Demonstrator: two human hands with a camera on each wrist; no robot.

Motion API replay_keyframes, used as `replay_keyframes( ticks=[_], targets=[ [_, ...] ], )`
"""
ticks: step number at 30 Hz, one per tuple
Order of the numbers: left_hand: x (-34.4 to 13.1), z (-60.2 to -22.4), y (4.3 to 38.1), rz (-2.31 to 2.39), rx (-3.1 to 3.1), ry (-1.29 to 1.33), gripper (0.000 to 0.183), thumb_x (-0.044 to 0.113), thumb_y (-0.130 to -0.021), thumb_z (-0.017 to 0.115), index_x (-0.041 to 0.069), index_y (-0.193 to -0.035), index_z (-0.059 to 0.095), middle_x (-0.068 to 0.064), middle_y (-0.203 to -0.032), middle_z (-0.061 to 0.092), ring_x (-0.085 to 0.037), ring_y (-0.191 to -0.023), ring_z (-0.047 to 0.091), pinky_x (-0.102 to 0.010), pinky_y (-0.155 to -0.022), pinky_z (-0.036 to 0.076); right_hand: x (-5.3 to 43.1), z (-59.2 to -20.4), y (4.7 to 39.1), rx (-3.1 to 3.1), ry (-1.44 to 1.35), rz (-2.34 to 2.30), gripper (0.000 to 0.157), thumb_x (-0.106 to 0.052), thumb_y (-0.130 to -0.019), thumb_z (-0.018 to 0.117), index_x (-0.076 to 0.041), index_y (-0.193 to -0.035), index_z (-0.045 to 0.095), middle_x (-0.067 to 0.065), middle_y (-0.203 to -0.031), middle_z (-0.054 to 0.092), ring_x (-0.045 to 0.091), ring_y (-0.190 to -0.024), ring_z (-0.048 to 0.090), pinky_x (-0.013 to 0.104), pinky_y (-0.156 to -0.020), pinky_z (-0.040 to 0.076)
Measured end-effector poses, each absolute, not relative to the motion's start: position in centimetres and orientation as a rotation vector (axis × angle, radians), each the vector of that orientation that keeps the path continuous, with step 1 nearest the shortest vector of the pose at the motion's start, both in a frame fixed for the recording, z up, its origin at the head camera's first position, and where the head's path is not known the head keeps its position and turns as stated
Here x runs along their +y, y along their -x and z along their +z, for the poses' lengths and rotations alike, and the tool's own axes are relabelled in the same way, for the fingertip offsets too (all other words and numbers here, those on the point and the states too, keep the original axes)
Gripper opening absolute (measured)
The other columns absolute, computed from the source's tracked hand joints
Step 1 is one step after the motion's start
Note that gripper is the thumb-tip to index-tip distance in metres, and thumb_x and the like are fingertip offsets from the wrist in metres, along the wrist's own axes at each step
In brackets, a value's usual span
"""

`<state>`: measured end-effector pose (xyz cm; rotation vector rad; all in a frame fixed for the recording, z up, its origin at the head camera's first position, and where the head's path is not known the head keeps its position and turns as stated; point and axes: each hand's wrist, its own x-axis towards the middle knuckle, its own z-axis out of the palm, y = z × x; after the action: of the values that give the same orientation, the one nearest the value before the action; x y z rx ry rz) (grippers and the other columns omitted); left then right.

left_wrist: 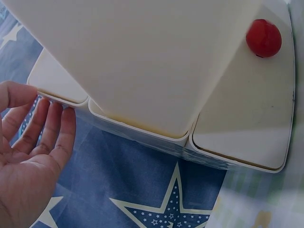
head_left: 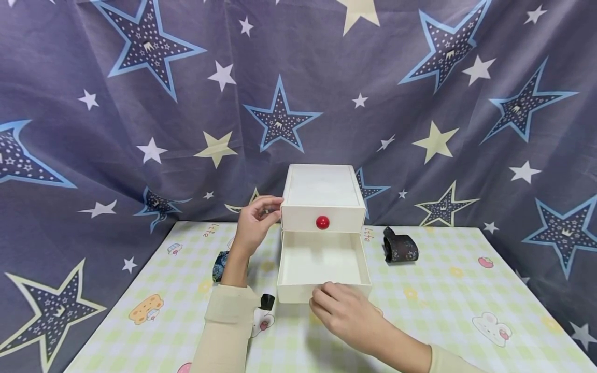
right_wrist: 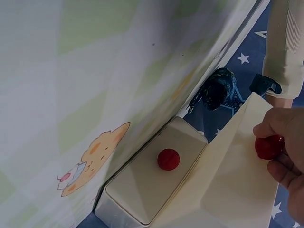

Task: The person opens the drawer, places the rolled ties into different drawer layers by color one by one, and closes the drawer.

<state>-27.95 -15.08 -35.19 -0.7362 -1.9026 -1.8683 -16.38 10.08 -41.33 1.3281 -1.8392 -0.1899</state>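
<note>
A white drawer cabinet (head_left: 324,186) stands at the back of the table, its top drawer closed with a red knob (head_left: 322,223) on the front. Below it, the middle drawer (head_left: 325,259) is pulled out and holds nothing inside. My right hand (head_left: 347,316) is at that drawer's front; in the right wrist view its thumb and fingers pinch the drawer's red knob (right_wrist: 269,147). A lower drawer (right_wrist: 147,183) with its own red knob sits closed. My left hand (head_left: 255,223) rests its fingertips against the cabinet's upper left side, fingers fairly straight in the left wrist view (left_wrist: 35,137).
Right of the cabinet lies a dark flowered fabric roll (head_left: 402,247). A blue patterned roll (head_left: 220,266) is partly hidden behind the left forearm, and a small black piece (head_left: 267,302) lies nearby. A starry curtain (head_left: 186,129) hangs behind the checked table (head_left: 438,311).
</note>
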Motion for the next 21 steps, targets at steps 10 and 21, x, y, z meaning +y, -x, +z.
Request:
replay_keyframes(
  ticks=[10, 21],
  targets=[
    [-15.1, -35.2, 28.0, -1.869, -1.911, 0.732, 0.028, -0.013, -0.093, 0.064, -0.016, -0.121, 0.065, -0.033, -0.122, 0.059, -0.025, -0.102, 0.062, -0.021, -0.08, 0.056, 10.1, -41.6, 16.1, -1.845, -1.358, -0.192, 0.055, 0.0, -0.111, 0.02, -0.006, -0.1, 0.073, 0.003, -0.102, 0.062, 0.018, -0.09, 0.056, 0.024, -0.074, 0.051],
    [-15.2, -35.3, 28.1, -1.87, -1.906, 0.737, 0.028, -0.013, -0.093, 0.065, -0.016, -0.12, 0.065, -0.033, -0.121, 0.06, -0.026, -0.102, 0.063, -0.021, -0.08, 0.057, 10.2, -40.4, 16.3, -1.759, -1.361, -0.103, 0.027, -0.015, -0.099, 0.047, -0.007, -0.11, 0.071, 0.002, -0.101, 0.066, 0.019, -0.089, 0.059, 0.028, -0.073, 0.052]
  ],
)
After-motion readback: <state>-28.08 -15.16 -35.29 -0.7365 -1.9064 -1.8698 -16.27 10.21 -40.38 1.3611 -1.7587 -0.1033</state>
